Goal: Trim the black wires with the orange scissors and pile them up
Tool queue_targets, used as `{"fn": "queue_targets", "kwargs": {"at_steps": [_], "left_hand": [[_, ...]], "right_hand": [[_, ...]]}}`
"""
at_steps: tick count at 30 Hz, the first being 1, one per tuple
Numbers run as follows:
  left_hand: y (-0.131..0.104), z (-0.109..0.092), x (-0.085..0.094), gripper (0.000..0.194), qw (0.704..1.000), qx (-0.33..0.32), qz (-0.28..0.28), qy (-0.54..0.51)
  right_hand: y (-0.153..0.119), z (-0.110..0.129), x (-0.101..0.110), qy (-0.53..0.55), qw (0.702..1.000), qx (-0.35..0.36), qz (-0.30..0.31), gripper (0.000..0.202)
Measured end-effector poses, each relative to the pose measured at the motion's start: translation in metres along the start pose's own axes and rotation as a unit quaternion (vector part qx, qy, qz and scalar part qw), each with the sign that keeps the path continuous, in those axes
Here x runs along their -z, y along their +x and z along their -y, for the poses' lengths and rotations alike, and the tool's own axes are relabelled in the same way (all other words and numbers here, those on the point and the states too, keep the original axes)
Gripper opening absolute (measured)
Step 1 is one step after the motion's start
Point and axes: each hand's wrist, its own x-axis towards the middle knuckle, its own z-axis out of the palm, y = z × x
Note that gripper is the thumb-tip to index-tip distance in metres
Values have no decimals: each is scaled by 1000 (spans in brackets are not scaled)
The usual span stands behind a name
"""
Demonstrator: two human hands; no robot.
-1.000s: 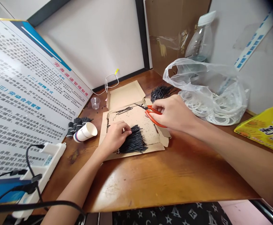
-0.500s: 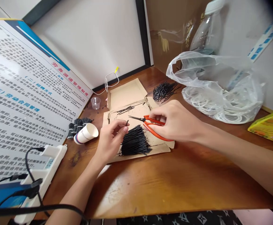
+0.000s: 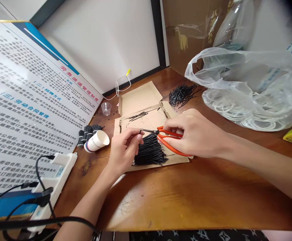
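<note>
Between thumb and fingertips, my left hand [image 3: 126, 146] pinches a short, thin black piece, mostly covered by the fingers. My right hand [image 3: 194, 133] is wrapped round the orange handles of a pair of scissors [image 3: 169, 142]. Their slim dark blades reach left to the tip of the black piece at my left fingertips; whether they touch it I cannot tell. Below the blades, a dense row of thin black strips [image 3: 151, 152] lies on an opened cardboard box [image 3: 139, 96]. A few loose strips [image 3: 138, 116] rest farther back on the cardboard.
A heap of black strips [image 3: 182, 95] lies behind the box. To the left are a tipped paper cup [image 3: 97, 141], tied black bundles [image 3: 88, 133], a clear plastic cup [image 3: 106, 108] and a white power strip [image 3: 58, 180]. A plastic bag [image 3: 251, 100] of white coils stands right.
The scissors have come left, their blades now at the black piece in my left fingers. The view has shifted slightly, so the surroundings sit farther right.
</note>
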Motion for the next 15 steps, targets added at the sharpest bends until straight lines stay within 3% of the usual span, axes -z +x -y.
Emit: {"fn": "queue_targets", "kwargs": {"at_steps": [15], "left_hand": [[-7,0,-6,11,999,-14,-42,10]], "right_hand": [[-3,8,1,27,999,23,10,34]]}}
